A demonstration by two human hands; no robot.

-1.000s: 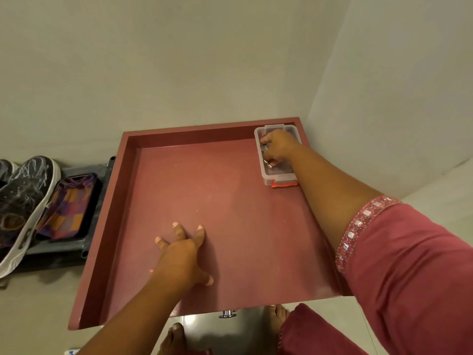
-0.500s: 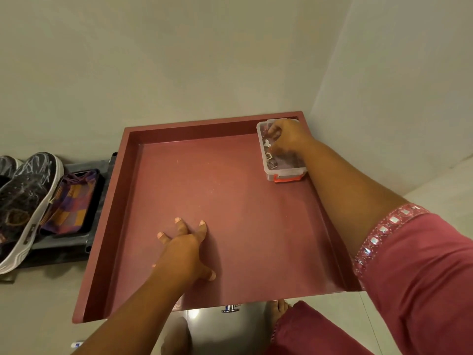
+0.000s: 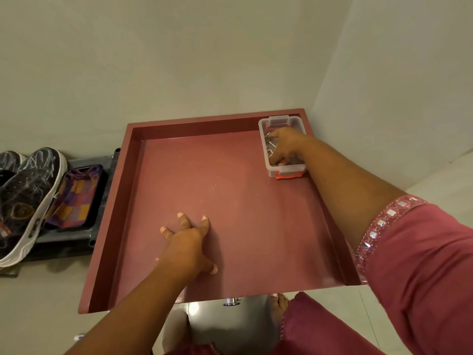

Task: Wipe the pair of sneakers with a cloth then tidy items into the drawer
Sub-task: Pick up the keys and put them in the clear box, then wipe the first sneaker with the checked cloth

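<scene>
Sneakers [image 3: 28,201] are seen at the far left edge, lying side by side on a dark tray [image 3: 102,190] that stands against the wall, just beside the open drawer [image 3: 133,201]. A folded checked cloth [image 3: 74,198] lies in the same tray, between the shoes and the drawer's left wall. Whether the wiping was carried out cannot be told, but with the cloth laid down and both hands in the drawer, the tidying step is judged to be in hand.

A small clear plastic box [image 3: 280,123] with a red clip at its near end is set in the far right corner of the drawer, close against the right and back walls. The right hand [image 3: 285,146] is placed over the box, fingers curled down over its open top and partly inside; small metal pieces are glimpsed beneath, but whether any is pinched cannot be told. The left hand [image 3: 185,242] is pressed flat on the drawer floor near the front, fingers spread and straight, nothing held, apparently as a brace.

For the next move, the right hand would need to be lifted free without tipping the light box or spilling its contents. If more items are to be stowed, most of the drawer floor is left for them; after that the drawer would have to be pushed shut by its front, where a metal knob [image 3: 231,301] shows
</scene>
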